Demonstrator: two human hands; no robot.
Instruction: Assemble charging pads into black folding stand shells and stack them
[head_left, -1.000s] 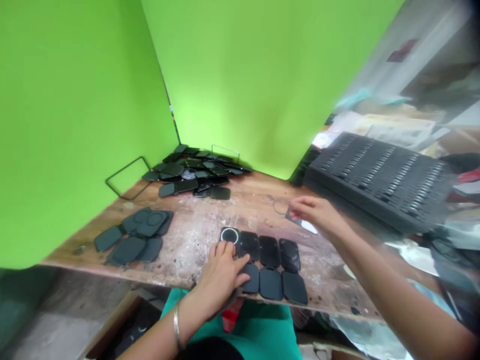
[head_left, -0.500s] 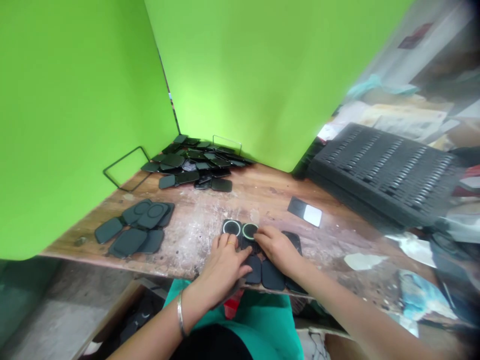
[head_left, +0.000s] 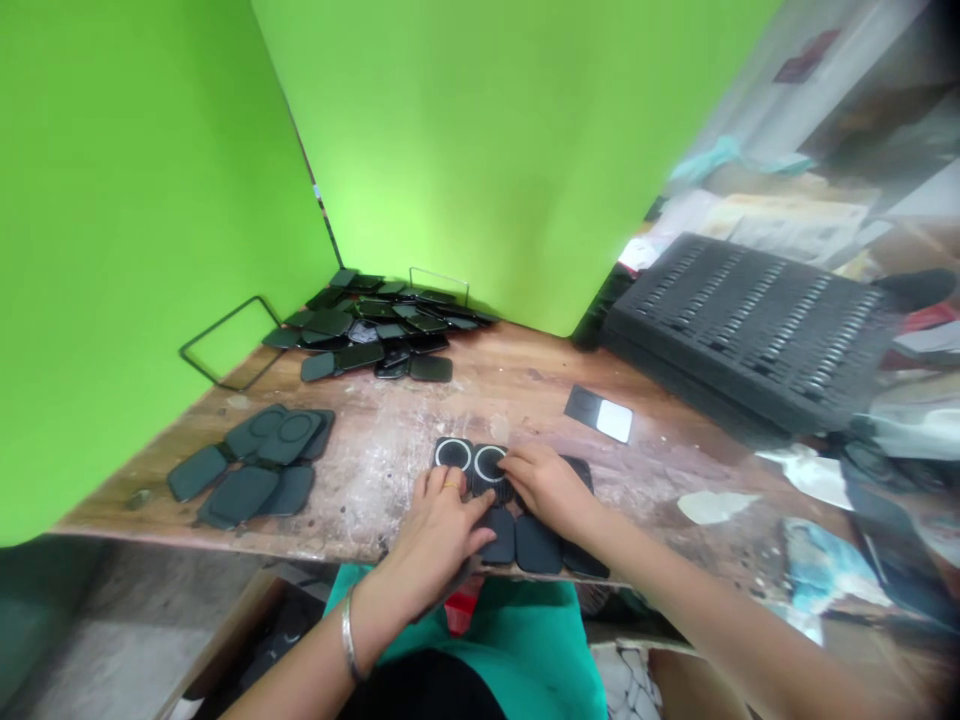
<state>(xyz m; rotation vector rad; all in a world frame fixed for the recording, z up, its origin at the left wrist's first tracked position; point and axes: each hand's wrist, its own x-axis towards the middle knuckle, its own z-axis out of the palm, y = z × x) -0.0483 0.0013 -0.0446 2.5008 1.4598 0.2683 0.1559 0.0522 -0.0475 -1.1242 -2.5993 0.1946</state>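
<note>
My left hand [head_left: 441, 520], with a ring and a bangle, rests with fingers spread on dark square pads at the table's front edge. My right hand [head_left: 551, 488] has its fingertips together at the right side of a pad with a white ring [head_left: 491, 465]; whether they grip anything is too small to tell. Beside it on the left lies another ringed pad [head_left: 453, 455]. Plain black pads [head_left: 538, 545] lie in a row nearer to me, partly under my hands.
A heap of dark pads [head_left: 375, 318] lies against the green panels [head_left: 465, 150]. Several more pads [head_left: 240, 495] lie at the left. A black-and-white card [head_left: 615, 420], a black foam tray [head_left: 750, 320] and paper scraps [head_left: 716, 506] are on the right.
The view has shifted slightly, so the table's items appear further left. The ring on the pad by my right hand looked greenish and now looks white. Both hands keep nearly the same pose.
</note>
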